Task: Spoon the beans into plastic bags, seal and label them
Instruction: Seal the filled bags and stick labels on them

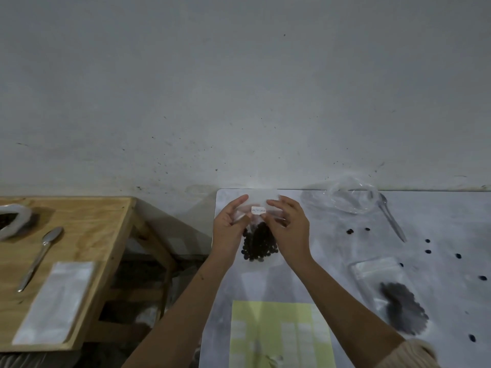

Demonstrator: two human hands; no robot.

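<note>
Bag of beans (259, 244) — a clear zip pouch, held up in the air over the far left corner of the grey table (438, 216), dark beans heaped in its lower half. Small white label (258, 210) stuck on its upper part, handwriting too small to read. Left hand (229, 227) pinching the pouch's upper left edge, fingers and thumb curled round it. Right hand (288, 224) gripping the upper right edge likewise, one fingertip just beside the label.

Second bag of beans (385, 285) lying flat on the table to the right, near the right forearm, well apart from the held one. Loose beans (427, 251) scattered on the tabletop around it. Clear plastic dish (350, 200) at the table's far edge by the wall, with a clear plastic spoon (392, 221) beside it, bowl end at the rim; touching or not, cannot tell. Pale yellow-green sheet (279, 333) at the near edge, between the forearms.

Off to the left, a separate wooden table (87, 221) carrying a metal spoon (39, 258) and a stack of empty clear bags (55, 304).
</note>
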